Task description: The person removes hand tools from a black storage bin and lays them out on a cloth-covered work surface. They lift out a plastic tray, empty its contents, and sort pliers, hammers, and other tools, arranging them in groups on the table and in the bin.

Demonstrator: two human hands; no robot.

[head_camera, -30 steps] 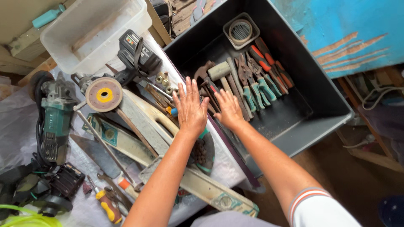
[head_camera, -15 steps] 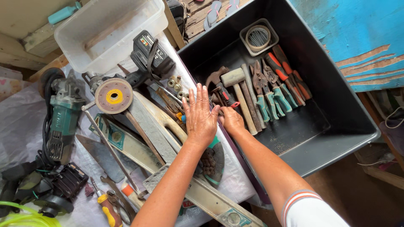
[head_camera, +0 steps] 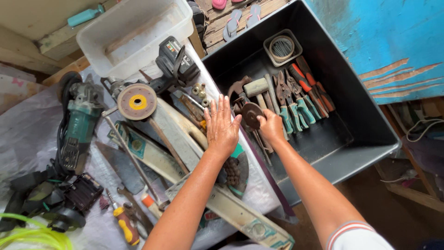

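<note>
My left hand [head_camera: 222, 127] lies flat, fingers spread, on the tool-strewn white tabletop [head_camera: 27, 139]; my right hand [head_camera: 272, 126] grips a dark disc [head_camera: 252, 114] inside the grey bin [head_camera: 365, 125] beside a blue wall [head_camera: 393, 37]

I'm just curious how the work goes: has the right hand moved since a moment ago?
Yes. The right hand was flat beside the hammers; now it is closed on a dark round disc, lifted slightly above the hammers in the grey bin.

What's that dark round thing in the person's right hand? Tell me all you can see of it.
The disc is small, round, flat and dark brown, rusty-looking, perhaps a worn grinding wheel. The right hand grips its lower right edge, holding it tilted above the hammers inside the dark grey bin. Its centre is too dark to make out.
</note>
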